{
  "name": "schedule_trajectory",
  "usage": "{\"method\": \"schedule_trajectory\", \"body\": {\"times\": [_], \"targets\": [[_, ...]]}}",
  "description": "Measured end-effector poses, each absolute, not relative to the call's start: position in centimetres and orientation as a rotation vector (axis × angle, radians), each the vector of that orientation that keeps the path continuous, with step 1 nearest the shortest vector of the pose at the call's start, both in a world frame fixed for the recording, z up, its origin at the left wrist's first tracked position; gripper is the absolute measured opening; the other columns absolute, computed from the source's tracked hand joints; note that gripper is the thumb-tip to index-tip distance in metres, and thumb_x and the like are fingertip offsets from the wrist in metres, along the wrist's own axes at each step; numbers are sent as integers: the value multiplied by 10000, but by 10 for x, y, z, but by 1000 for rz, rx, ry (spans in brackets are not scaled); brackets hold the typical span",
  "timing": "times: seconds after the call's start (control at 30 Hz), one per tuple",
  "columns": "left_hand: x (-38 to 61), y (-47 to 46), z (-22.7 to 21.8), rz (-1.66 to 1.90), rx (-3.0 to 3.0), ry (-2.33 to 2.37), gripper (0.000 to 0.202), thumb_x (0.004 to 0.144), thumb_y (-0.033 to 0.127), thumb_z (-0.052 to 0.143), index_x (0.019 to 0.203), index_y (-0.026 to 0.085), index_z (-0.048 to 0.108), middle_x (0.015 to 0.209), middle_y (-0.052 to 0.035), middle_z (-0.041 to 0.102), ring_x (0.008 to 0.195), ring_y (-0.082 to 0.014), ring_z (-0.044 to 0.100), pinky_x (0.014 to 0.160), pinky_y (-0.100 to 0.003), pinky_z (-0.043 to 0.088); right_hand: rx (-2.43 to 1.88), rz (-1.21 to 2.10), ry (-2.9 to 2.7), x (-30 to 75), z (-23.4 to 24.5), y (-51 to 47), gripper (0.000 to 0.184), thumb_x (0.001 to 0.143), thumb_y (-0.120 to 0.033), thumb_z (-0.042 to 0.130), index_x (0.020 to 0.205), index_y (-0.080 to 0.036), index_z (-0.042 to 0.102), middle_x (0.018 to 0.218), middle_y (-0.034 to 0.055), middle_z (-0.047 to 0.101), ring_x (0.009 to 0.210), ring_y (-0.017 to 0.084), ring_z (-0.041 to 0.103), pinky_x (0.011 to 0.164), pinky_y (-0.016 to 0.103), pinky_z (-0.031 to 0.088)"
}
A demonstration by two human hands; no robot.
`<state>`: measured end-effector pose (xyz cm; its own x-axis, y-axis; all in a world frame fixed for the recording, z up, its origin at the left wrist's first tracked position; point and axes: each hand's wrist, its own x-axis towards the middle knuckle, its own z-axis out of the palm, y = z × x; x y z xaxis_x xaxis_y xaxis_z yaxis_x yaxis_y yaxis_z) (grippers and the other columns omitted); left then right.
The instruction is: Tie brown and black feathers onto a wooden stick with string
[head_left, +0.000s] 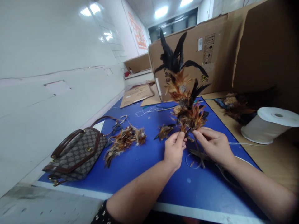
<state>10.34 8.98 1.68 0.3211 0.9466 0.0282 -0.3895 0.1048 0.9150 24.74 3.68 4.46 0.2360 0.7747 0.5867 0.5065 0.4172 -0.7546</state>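
Note:
A tall feather spray (182, 99), black plumes at its top and brown-orange tufts lower down, stands upright between my hands. My left hand (174, 147) pinches a small brown feather tuft at the spray's lower left side. On the other side, my right hand (213, 144) grips the base of the spray with thumb and fingertips; a thin stem runs down below it. Beneath the hands lie scissors (202, 154), partly hidden by my right hand. A small feather bunch (164, 131) rests on the blue mat just left of the spray.
A loose feather pile (127, 138) lies left on the blue mat (140, 180), beside a patterned handbag (79, 152). At right stand a white ribbon spool (261, 127) and more dark feathers (238, 105). A large cardboard box (219, 62) rises behind; flat cardboard (136, 95) lies farther back.

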Motion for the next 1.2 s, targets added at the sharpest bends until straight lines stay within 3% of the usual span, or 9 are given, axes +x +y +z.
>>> {"method": "schedule_trajectory", "body": {"times": [0.17, 0.3, 0.5, 0.77, 0.9, 1.0, 1.2], "targets": [[103, 90, 30, 1078, 816, 481, 338, 835, 440, 812, 894, 161, 633, 793, -17, 598, 650, -83, 468, 580, -217, 315, -1218, 402, -1385, 240, 43, 35, 278, 977, -394, 652, 801, -207, 757, 768, 37, 722, 732, 176, 646, 711, 288, 514], [100, 90, 37, 1064, 823, 382, 329, 791, 292, 841, 1050, 159, 689, 888, -46, 647, 732, -113, 547, 680, -261, 406, -1211, 483, -1352, 240, 41, 37, 313, 970, -450, 651, 830, -203, 784, 826, 57, 758, 794, 203, 693, 768, 309, 550], [98, 95, 33, 1132, 768, 439, 379, 739, 175, 867, 1074, 149, 693, 979, -69, 719, 860, -158, 688, 873, -327, 518, -1246, 441, -1312, 244, 39, 38, 354, 960, -497, 652, 809, -195, 757, 773, 55, 721, 719, 190, 643, 680, 299, 534], [89, 124, 37, 1359, 571, 576, 173, 828, 4, 715, 959, 114, 697, 1007, -97, 760, 1041, -169, 732, 1087, -340, 502, -1300, 486, -1155, 246, 29, 40, 377, 937, -524, 673, 751, -199, 717, 664, 9, 629, 602, 147, 546, 551, 264, 423], [94, 115, 38, 1280, 625, 485, 119, 818, 21, 729, 883, 114, 692, 990, -97, 755, 1107, -181, 714, 1110, -333, 463, -1243, 567, -1129, 242, 28, 41, 381, 922, -526, 691, 752, -185, 712, 655, 16, 611, 565, 132, 497, 488, 255, 375], [101, 101, 36, 1209, 663, 435, 132, 764, 75, 799, 801, 124, 683, 915, -67, 743, 1026, -167, 716, 1097, -338, 452, -1222, 626, -1142, 237, 32, 40, 393, 916, -521, 699, 720, -180, 692, 648, 14, 591, 561, 122, 479, 472, 244, 367], [106, 90, 38, 1105, 743, 439, 205, 709, 215, 883, 802, 141, 717, 847, -43, 711, 874, -153, 660, 984, -326, 461, -1203, 641, -1199, 230, 36, 37, 391, 927, -519, 678, 756, -170, 714, 641, 7, 586, 586, 128, 501, 501, 242, 408]]}}
